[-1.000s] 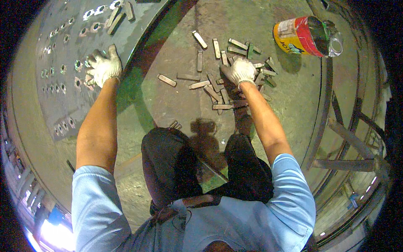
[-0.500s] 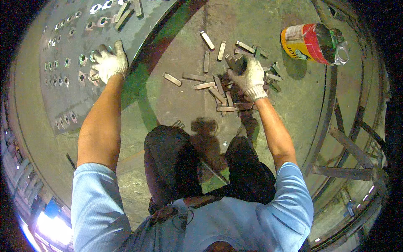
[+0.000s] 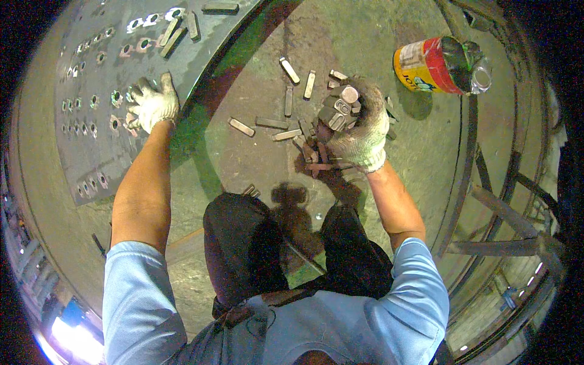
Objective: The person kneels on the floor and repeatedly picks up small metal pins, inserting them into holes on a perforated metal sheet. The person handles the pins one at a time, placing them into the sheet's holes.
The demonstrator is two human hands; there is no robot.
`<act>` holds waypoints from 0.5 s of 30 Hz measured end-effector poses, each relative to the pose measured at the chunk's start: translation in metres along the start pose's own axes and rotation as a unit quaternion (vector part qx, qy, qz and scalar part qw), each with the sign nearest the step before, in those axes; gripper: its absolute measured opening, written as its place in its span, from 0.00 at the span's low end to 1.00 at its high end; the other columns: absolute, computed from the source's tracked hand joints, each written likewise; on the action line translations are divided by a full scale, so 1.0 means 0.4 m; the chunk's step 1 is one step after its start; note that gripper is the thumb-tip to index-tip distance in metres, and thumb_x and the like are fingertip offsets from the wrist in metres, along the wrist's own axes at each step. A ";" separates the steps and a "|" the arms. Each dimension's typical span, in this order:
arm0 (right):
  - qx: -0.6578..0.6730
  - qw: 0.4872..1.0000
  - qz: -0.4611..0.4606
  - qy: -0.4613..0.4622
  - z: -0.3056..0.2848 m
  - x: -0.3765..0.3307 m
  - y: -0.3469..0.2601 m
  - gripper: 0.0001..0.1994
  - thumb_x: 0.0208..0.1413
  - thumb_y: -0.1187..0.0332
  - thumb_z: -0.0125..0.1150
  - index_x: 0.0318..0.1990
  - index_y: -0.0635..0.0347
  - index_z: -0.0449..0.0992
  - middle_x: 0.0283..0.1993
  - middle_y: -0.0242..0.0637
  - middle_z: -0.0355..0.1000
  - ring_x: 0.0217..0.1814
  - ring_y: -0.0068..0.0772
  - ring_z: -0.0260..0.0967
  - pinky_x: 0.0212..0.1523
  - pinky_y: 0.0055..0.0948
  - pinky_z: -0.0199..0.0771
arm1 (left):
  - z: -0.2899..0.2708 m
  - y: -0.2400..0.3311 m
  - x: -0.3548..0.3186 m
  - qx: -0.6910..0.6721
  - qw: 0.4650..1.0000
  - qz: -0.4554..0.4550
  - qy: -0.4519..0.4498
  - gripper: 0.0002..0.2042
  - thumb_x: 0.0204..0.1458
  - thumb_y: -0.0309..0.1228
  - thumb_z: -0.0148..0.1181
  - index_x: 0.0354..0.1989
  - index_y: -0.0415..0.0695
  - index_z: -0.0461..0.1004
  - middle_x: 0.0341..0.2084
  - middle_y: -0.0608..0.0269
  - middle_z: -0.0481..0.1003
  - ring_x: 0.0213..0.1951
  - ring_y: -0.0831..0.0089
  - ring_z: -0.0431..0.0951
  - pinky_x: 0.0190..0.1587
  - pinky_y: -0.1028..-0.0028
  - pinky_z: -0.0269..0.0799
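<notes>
My left hand, in a white knit glove, lies with fingers spread on a dark steel plate with rows of cut holes. At the right, my gloved right hand is closed round a bundle of short metal bars, raised above the ground, their ends facing up. Below and left of it lie several loose metal bars, scattered flat, some overlapping. The right hand hides part of this pile. On the plate, beyond my left hand, rest several similar metal bars.
A yellow and red plastic container with a cut-open end lies at the far right. Dark metal framing stands to the right. My bent knees are close in front. The plate's edge runs diagonally beside my left hand.
My right hand has gathered up a bundle of metal bars from the pile and lifted it. The left hand stays spread on the plate. The view has shifted slightly.
</notes>
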State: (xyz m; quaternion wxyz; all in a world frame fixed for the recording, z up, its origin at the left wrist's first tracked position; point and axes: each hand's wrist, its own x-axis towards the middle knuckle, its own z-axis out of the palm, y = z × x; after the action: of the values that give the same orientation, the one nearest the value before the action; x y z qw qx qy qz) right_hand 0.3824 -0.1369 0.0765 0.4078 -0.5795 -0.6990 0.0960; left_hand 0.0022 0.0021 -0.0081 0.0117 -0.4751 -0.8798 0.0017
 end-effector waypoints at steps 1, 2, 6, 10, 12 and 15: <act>0.003 1.000 0.015 -0.008 -0.001 -0.004 0.001 0.37 0.31 0.66 0.79 0.55 0.64 0.71 0.46 0.46 0.75 0.46 0.45 0.76 0.49 0.40 0.79 | -0.003 0.003 -0.002 -0.003 1.000 0.000 -0.002 0.40 0.59 0.68 0.41 0.75 0.57 0.53 0.77 0.58 0.48 0.74 0.40 0.49 0.68 0.27 0.38; 0.002 1.000 0.017 -0.004 0.001 -0.007 0.003 0.37 0.32 0.66 0.79 0.55 0.64 0.71 0.47 0.46 0.75 0.47 0.46 0.76 0.49 0.40 0.79 | -0.009 0.005 -0.004 -0.004 1.000 -0.001 -0.004 0.40 0.59 0.68 0.41 0.75 0.57 0.54 0.77 0.58 0.47 0.74 0.40 0.49 0.68 0.27 0.38; 0.004 1.000 0.005 0.019 0.008 -0.009 0.005 0.39 0.32 0.66 0.79 0.57 0.65 0.70 0.49 0.48 0.74 0.48 0.48 0.76 0.50 0.40 0.79 | 0.005 -0.007 0.003 -0.019 1.000 0.008 0.013 0.40 0.59 0.67 0.41 0.75 0.58 0.53 0.77 0.58 0.47 0.74 0.39 0.48 0.68 0.27 0.38; 0.012 0.999 0.025 0.023 0.016 -0.020 0.012 0.40 0.31 0.65 0.80 0.58 0.65 0.70 0.51 0.49 0.74 0.49 0.49 0.76 0.51 0.40 0.78 | 0.002 0.001 -0.002 -0.009 1.000 0.005 0.004 0.40 0.59 0.68 0.40 0.76 0.58 0.52 0.77 0.58 0.46 0.74 0.39 0.47 0.68 0.27 0.38; 0.006 0.999 0.048 0.006 0.011 -0.014 0.002 0.40 0.32 0.65 0.80 0.58 0.65 0.69 0.51 0.49 0.74 0.50 0.49 0.76 0.52 0.41 0.78 | 0.007 -0.008 0.005 -0.012 1.000 0.004 0.001 0.40 0.59 0.68 0.40 0.76 0.58 0.52 0.77 0.58 0.46 0.75 0.39 0.46 0.69 0.28 0.39; 0.000 0.999 0.050 0.011 0.015 -0.018 0.011 0.40 0.32 0.66 0.80 0.58 0.65 0.69 0.50 0.49 0.74 0.49 0.49 0.76 0.52 0.42 0.78 | 0.017 -0.010 0.011 -0.008 1.000 -0.002 -0.007 0.41 0.59 0.68 0.41 0.76 0.58 0.52 0.77 0.56 0.47 0.74 0.39 0.47 0.69 0.29 0.40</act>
State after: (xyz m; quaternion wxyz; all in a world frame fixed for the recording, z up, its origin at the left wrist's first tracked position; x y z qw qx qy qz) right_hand 0.3816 -0.1400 0.0665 0.4105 -0.6144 -0.6648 0.1099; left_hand -0.0038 0.0036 -0.0147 0.0018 -0.4736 -0.8807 -0.0018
